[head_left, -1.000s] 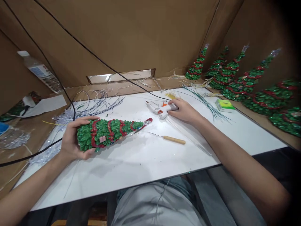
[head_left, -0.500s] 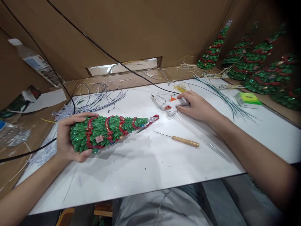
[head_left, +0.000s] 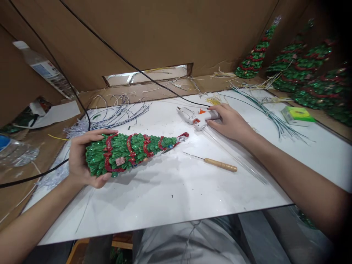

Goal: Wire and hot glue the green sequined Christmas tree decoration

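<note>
My left hand is wrapped round the broad base of a green Christmas tree ornament. The tree lies on its side with its tip to the right, and red garlands wind round it. By its tip is a red-handled tool, partly hidden behind it. My right hand grips the handle of a white glue gun with an orange trigger. The gun rests on the white board, nozzle to the left, with a clear glue stick trailing from it. An awl with a wooden handle lies below.
Several finished-looking trees stand at the back right. Green wires and a green-yellow box lie nearer. Wire bundles sit at the left, with a plastic bottle beyond. A black cable crosses above the board.
The whole view has shifted slightly. Both hands keep their holds on the tree and the glue gun, and nothing else has visibly moved.
</note>
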Action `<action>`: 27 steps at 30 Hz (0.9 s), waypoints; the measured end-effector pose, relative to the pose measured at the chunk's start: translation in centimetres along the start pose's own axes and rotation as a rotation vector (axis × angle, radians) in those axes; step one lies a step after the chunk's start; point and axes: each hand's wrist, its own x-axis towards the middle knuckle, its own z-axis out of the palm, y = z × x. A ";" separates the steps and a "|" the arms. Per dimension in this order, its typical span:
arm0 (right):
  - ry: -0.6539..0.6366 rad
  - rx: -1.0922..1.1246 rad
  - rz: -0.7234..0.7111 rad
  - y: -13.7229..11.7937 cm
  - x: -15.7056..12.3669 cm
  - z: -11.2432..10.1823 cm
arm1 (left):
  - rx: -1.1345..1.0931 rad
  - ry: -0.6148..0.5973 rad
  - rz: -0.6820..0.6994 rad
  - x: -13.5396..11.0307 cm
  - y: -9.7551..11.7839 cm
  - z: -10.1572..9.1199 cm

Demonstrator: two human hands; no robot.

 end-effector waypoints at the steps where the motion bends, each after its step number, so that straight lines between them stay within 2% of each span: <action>1: 0.006 0.000 0.005 -0.1 0.0 0.1 | -0.001 0.000 -0.005 0.0 0.0 0.0; 19: 0.060 0.024 0.010 0.0 0.3 0.3 | -0.001 -0.006 -0.018 0.1 0.3 0.1; 27: 0.072 0.026 0.045 -0.3 0.4 -0.8 | 0.021 -0.008 0.022 0.2 0.2 0.2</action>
